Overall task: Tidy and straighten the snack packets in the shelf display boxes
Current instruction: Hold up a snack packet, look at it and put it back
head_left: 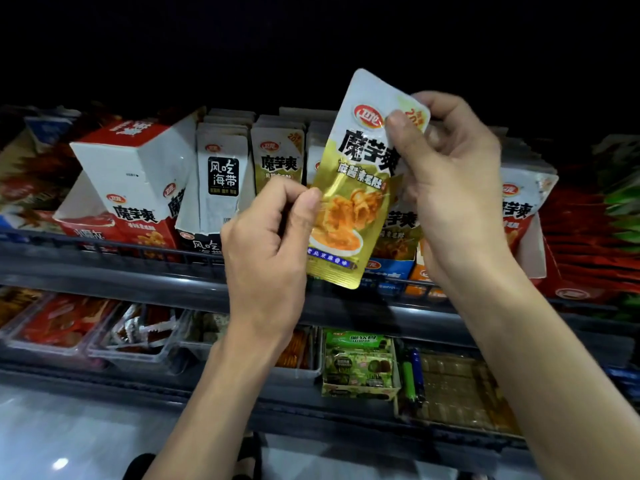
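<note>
I hold a gold and white snack packet [349, 202] upright in front of the upper shelf. My left hand [273, 244] pinches its left edge at mid height. My right hand [446, 174] grips its top right corner between thumb and fingers. Behind it stand display boxes with upright packets: a white and black seaweed row [221, 174], a gold packet row [278, 157] and a red and white packet [519, 206] at the right. A red and white carton [138, 174] leans tilted at the left.
A dark shelf rail [104, 258] runs across below the display boxes. The lower shelf holds clear trays of red snacks [69, 327], a green snack box [360, 365] and a tray of brown packets [457, 389]. Pale floor shows at the bottom left.
</note>
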Demonstrator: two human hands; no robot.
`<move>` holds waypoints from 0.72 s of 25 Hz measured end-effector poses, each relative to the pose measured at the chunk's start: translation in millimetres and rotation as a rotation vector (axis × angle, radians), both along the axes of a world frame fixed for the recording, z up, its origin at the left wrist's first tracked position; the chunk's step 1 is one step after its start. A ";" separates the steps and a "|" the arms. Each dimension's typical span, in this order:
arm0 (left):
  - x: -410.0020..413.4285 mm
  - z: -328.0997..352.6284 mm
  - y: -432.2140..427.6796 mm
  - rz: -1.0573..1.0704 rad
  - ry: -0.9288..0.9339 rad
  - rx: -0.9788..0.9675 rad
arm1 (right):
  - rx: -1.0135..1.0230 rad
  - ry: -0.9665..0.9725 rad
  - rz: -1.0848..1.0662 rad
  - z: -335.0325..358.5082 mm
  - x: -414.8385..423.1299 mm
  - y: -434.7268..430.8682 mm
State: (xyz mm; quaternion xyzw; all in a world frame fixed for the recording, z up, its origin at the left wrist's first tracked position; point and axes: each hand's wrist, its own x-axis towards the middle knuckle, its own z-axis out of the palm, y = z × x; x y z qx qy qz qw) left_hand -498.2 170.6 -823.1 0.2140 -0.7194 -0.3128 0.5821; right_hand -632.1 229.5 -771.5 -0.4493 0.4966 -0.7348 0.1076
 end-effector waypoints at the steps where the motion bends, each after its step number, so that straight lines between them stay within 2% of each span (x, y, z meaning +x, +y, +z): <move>1: 0.6 -0.2 0.4 -0.009 0.006 -0.015 | 0.029 -0.056 0.027 0.4 1.0 2.1; 5: 2.7 -2.0 -2.7 -0.040 0.019 0.023 | 0.065 -0.159 0.069 3.5 5.7 7.3; 8: 4.7 -1.2 -4.2 -0.010 -0.069 0.081 | 0.084 -0.160 0.029 1.9 3.9 8.1; 14: 17.3 0.3 -19.3 0.025 -0.180 0.177 | 0.344 0.092 -0.018 -4.4 11.1 6.2; 18: 26.0 1.1 -28.9 0.099 -0.129 0.189 | 0.409 0.287 -0.006 21.1 21.2 -6.2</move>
